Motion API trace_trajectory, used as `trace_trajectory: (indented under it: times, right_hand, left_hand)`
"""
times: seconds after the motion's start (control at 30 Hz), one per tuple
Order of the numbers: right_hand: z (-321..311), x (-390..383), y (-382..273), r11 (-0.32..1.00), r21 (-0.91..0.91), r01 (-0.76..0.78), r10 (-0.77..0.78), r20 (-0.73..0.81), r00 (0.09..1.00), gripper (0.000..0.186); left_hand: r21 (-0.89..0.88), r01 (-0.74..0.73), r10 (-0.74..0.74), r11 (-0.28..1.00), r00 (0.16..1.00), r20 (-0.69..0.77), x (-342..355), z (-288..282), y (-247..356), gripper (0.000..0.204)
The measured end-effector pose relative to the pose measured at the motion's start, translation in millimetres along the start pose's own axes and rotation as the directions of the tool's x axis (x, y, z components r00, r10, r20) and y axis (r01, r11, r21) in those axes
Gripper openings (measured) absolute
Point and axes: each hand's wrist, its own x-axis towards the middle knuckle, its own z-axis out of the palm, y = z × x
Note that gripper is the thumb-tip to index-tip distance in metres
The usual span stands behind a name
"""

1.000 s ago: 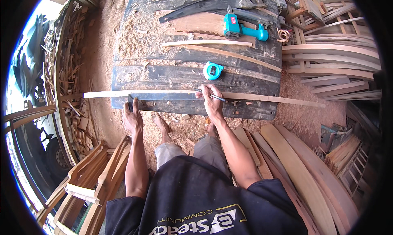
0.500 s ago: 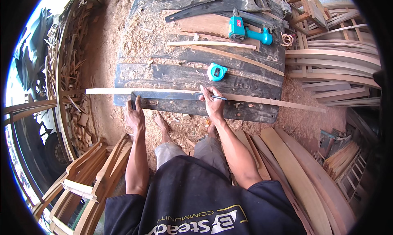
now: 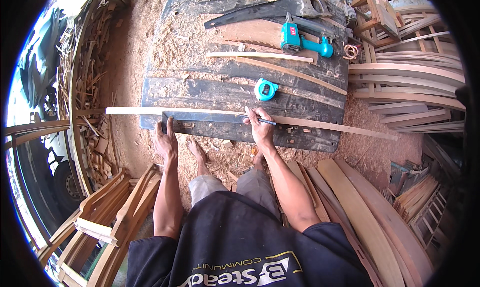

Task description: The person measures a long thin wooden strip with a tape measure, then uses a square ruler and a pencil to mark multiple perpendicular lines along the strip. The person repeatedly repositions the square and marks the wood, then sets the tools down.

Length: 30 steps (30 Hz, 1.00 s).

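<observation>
A long thin wooden strip [image 3: 132, 110] lies crosswise near the front edge of the dark worn board table [image 3: 190, 84]. A metal square [image 3: 205, 117] lies along its near side. My left hand [image 3: 166, 139] has fingers closed on the square's left end, against the strip. My right hand [image 3: 261, 127] holds a dark pencil [image 3: 269, 121] at the strip, by the square's right end. A cyan tape measure [image 3: 267, 89] lies just beyond my right hand.
A handsaw [image 3: 270, 8], cyan nail gun [image 3: 303, 43] and loose strips [image 3: 260, 55] lie on the table among shavings. Curved timber [image 3: 405, 77] is stacked right, offcuts [image 3: 75, 72] left. Chair-like frames [image 3: 105, 217] and planks [image 3: 350, 197] flank my legs, over a shaving-covered floor [image 3: 120, 127].
The view has shifted slightly, so the table sits a little farther right in the picture. My right hand has moved slightly along the strip with the pencil; my left hand stays at the square.
</observation>
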Motion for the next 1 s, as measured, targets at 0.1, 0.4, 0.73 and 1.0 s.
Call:
trace_trajectory:
  times: [0.1,0.4,0.73,1.0]
  right_hand:
    - [-1.3,-7.8,-2.8,0.966,0.249,-0.066,0.085,-0.064,0.994,0.027]
    - [-14.0,-92.2,-21.1,0.982,-0.174,0.067,-0.021,0.255,0.967,0.039]
    - [9.2,-127.7,-35.3,0.973,-0.171,0.152,-0.090,0.326,0.941,0.026]
    - [-31.5,-113.8,-38.1,0.961,-0.214,0.174,-0.122,0.234,0.964,0.022]
  left_hand:
    - [-0.044,0.017,-0.014,0.999,0.998,0.062,0.7,-10.3,1.5,0.076]
    - [-0.209,-0.768,0.794,0.606,0.568,0.215,21.7,-35.2,73.8,0.043]
    - [-0.094,-0.951,0.881,0.295,0.233,0.411,24.0,46.5,123.4,0.049]
    - [-0.127,-0.990,0.975,0.055,0.026,0.219,20.7,65.7,100.3,0.045]
